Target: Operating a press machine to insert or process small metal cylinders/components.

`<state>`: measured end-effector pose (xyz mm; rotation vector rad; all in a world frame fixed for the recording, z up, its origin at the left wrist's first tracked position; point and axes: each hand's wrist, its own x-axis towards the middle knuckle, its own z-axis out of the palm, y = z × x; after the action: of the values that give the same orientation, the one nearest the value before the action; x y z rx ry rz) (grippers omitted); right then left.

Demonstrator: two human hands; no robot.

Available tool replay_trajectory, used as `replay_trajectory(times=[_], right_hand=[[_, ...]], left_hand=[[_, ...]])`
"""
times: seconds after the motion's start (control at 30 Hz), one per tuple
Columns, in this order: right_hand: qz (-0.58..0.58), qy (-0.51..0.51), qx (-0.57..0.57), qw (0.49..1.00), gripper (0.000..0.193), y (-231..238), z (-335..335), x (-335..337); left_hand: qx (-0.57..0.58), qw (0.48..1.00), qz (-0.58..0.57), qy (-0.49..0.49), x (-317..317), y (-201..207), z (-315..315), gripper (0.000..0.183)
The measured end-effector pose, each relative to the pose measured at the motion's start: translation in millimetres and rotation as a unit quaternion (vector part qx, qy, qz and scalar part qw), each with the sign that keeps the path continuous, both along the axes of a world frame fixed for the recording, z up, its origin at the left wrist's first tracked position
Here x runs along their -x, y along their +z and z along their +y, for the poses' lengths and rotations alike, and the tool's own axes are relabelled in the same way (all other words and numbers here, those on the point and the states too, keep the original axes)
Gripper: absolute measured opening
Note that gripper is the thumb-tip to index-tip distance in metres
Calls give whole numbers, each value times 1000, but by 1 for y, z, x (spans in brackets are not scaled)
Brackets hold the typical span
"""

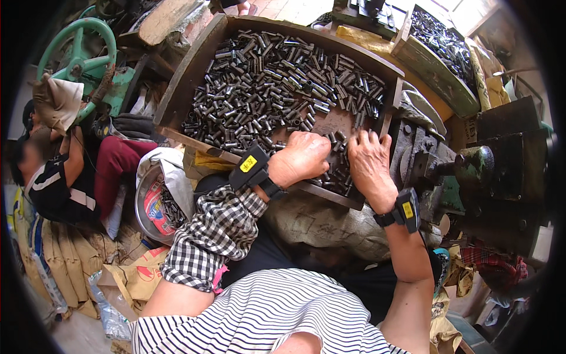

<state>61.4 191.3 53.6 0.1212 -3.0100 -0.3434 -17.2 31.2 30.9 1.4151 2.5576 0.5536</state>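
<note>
A wooden tray (190,74) in front of me holds a heap of short dark metal tubes (265,76), thickest toward its far and left sides. My left hand (299,158) is closed over the near part of the tray, knuckles up; whatever its fingers hold is hidden beneath them. Beside it, near the tray's right wall, my right hand (370,162) reaches forward with fingers apart and slightly bent, its tips down among the tubes. Several loose tubes lie between and under the two hands. A patch of brown tray bottom shows just beyond them.
Left of the tray, a metal bowl (141,219) holds more small parts. A person (62,171) sits farther left, below a green handwheel (76,69). A machine (510,171) stands close on the right. Another wooden box (436,76) of dark parts is at the far right.
</note>
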Motion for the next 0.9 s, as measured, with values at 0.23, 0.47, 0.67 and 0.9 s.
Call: replay_trajectory(times=[0.23, 0.47, 0.67, 0.9], right_hand=[[-82, 55, 93, 991, 15, 5, -9, -11], [82, -15, -74, 994, 5, -1, 21, 44], [36, -65, -46, 996, 6, -14, 19, 59], [32, -7, 6, 999, 5, -12, 17, 40]], left_hand=[[21, 1000, 2, 13, -3, -5, 2, 21], [-47, 999, -3, -27, -7, -6, -8, 18], [-81, 996, 29, -39, -10, -14, -9, 14], [-62, 997, 13, -48, -10, -14, -4, 17]])
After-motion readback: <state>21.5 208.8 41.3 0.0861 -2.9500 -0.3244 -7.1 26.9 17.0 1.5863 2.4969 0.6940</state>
